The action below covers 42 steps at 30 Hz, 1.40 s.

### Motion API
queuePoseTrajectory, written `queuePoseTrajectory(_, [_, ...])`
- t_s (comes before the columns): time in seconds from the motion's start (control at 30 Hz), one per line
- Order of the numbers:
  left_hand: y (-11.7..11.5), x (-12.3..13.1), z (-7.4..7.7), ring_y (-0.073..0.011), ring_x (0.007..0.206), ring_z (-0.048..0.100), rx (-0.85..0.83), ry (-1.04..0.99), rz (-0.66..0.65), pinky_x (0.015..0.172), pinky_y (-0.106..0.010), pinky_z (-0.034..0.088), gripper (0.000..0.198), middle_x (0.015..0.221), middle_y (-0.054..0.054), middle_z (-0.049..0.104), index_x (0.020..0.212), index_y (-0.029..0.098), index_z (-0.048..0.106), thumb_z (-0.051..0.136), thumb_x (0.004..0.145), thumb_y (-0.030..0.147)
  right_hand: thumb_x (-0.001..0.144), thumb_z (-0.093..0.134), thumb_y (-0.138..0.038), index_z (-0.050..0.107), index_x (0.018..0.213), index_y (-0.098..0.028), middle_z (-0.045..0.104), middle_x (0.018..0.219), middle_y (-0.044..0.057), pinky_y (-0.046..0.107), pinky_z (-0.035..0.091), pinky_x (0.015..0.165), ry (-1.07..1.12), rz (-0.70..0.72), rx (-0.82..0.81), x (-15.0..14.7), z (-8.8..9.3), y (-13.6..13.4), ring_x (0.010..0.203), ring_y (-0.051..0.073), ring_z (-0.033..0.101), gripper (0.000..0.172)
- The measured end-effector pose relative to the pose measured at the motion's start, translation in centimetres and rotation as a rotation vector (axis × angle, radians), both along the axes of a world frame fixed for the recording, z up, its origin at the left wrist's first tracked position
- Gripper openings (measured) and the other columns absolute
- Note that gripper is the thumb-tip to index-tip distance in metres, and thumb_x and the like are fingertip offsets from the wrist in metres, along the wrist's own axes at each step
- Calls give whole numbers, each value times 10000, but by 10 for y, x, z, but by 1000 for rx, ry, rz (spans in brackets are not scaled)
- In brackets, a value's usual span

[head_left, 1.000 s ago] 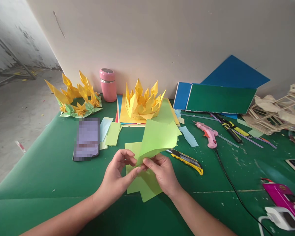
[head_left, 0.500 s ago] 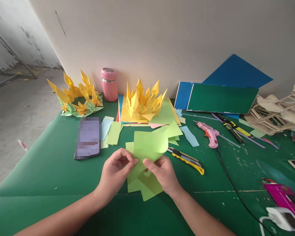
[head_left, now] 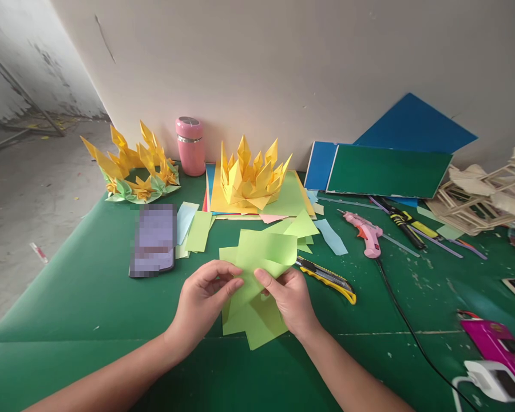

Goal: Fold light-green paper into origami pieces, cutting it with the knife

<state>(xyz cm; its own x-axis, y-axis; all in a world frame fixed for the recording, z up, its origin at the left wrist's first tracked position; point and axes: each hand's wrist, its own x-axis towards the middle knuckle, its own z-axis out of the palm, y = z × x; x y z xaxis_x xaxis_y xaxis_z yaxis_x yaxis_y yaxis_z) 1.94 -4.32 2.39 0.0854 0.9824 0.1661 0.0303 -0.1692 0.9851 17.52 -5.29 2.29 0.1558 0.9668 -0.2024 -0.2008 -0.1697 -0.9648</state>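
Right hand [head_left: 294, 300] fingers pinch one green sheet [head_left: 266, 246], left hand [head_left: 201, 297] fingers' grip unclear; two yellow crowns [head_left: 251, 191] stand at the sheet's 10 and 12 o'clock

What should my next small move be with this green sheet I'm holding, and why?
I'd probably close your left hand on the near left edge of the green sheet to steady it. Your right hand pinches it, but its right side curls up. Your left fingertips are at that edge, though whether they grip it is unclear.
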Motion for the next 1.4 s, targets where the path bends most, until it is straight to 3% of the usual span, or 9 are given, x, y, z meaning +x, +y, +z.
queuePoseTrajectory(0.73, [5,-5,-2,-119,619,643,127,216,-37,588,-217,583,131,840,-29,690,871,221,739,672,785,294,616,777,-520,708,790,-168,698,687,47,268,490,502,-58,40,15,1,-6,1,571,164,599,399])
queuePoseTrajectory(0.87, [15,-12,-3,-121,584,638,110,365,-80,562,-227,569,156,832,-34,688,852,210,739,645,785,315,710,723,-487,625,996,-199,693,918,74,326,541,677,-116,2,206,6,-9,5,785,205,648,417])
queuePoseTrajectory(1.0, [22,-18,-4,-128,585,633,114,472,-71,561,-238,562,193,843,-40,698,845,210,743,612,791,341,780,697,-347,528,1107,-227,604,918,40,305,513,661,-538,-258,508,18,-11,6,716,155,566,387])
queuePoseTrajectory(1.03, [23,-18,-4,-129,583,631,112,486,-70,561,-240,561,202,845,-41,700,846,210,744,607,792,349,815,664,-301,542,1081,-229,595,881,31,306,508,666,-643,-244,598,21,-10,5,713,153,556,302])
queuePoseTrajectory(1.1, [23,-18,-4,-127,573,625,109,500,-69,565,-242,562,216,842,-41,703,844,206,744,602,792,360,877,587,-210,597,970,-230,623,829,26,320,504,713,-833,-39,788,23,-6,3,770,166,579,95])
queuePoseTrajectory(1.17, [23,-17,-5,-126,570,625,112,509,-70,577,-245,564,225,834,-38,701,847,201,743,598,795,365,909,532,-174,637,940,-222,673,877,43,345,508,761,-960,183,898,22,-3,2,847,185,604,120])
queuePoseTrajectory(1.27, [23,-18,-5,-127,579,630,131,525,-76,576,-241,560,228,830,-34,700,851,202,738,593,806,373,936,481,-174,661,1016,-192,701,1012,73,382,518,834,-1069,343,904,18,-3,2,957,212,615,198])
queuePoseTrajectory(1.4, [24,-19,-6,-110,518,585,179,574,-92,528,-224,536,239,802,-32,693,850,195,733,575,828,373,942,467,-168,677,1037,-156,708,1046,93,409,526,853,-1150,411,864,16,-8,4,1000,241,617,230])
